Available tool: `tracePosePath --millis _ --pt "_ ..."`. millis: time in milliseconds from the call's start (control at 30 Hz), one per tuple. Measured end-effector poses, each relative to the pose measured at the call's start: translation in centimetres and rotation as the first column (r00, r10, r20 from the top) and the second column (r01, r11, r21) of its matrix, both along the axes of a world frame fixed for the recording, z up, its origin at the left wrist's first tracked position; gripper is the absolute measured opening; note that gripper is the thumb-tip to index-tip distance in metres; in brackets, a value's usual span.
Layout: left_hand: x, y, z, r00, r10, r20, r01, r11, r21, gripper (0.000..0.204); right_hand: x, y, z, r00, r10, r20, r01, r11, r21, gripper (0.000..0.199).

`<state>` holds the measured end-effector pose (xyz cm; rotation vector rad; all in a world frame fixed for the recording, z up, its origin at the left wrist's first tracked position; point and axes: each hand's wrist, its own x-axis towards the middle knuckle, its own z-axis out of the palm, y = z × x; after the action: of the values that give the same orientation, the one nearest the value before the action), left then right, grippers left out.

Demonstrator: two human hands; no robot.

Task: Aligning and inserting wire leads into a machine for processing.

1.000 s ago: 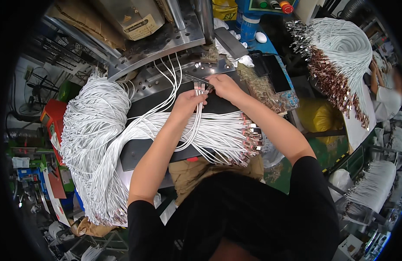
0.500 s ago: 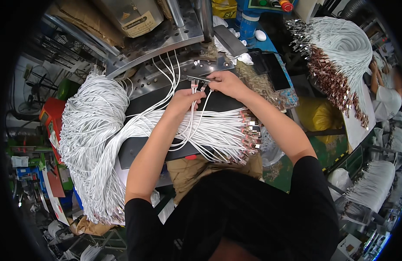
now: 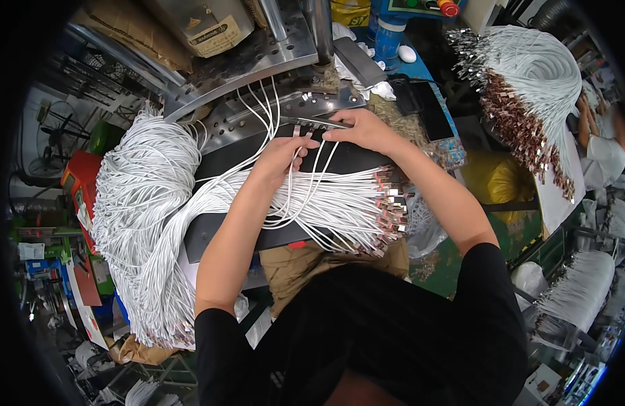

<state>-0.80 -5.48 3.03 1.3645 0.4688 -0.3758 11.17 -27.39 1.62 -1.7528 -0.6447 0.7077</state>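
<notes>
Left hand (image 3: 280, 154) has its grip narrowed on the metal end of a thin white cable (image 3: 293, 177), just short of the perforated metal fixture (image 3: 306, 105) at the far side of the desk. Right hand (image 3: 361, 130) pinches a cable end at the fixture's edge. A fanned cable bundle (image 3: 339, 206) with metal connectors lies on the black mat (image 3: 218, 233) beneath both forearms. Large white cable heap (image 3: 140, 196) sits left.

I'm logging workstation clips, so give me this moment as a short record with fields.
Setting: cluttered bench with a perforated metal plate
Left hand: pinching a white cable end above the black work surface
Right hand: fingers at the metal fixture
Under the forearms: cable bundle with metal connectors
Person's left: large white cable heap
Upper right: another connector-tipped bundle
</notes>
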Motion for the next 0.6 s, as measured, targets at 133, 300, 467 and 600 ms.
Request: tracePosePath --millis 133,300,467,600 --pt "0.0 -1.0 0.1 0.999 -0.033 0.033 0.031 0.999 0.033 0.026 -0.4 -0.1 0.0 0.995 0.058 0.076 -0.059 0.998 0.014 0.038" --pt "-0.3 -1.0 0.1 0.999 0.0 0.043 -0.003 0.998 0.066 0.033 0.1 -0.3 -0.3 0.993 0.059 0.102 -0.057 0.998 -0.022 0.039" --pt "-0.6 0.4 -0.7 0.999 0.013 0.037 -0.017 0.995 0.094 0.036 0.6 -0.5 -0.4 0.999 0.002 0.049 0.0 0.999 -0.053 0.05" --pt "0.0 0.5 -1.0 0.999 0.048 0.007 -0.048 0.99 0.136 0.034 0.6 -0.7 0.1 0.985 0.134 0.107 -0.127 0.99 -0.069 0.037"
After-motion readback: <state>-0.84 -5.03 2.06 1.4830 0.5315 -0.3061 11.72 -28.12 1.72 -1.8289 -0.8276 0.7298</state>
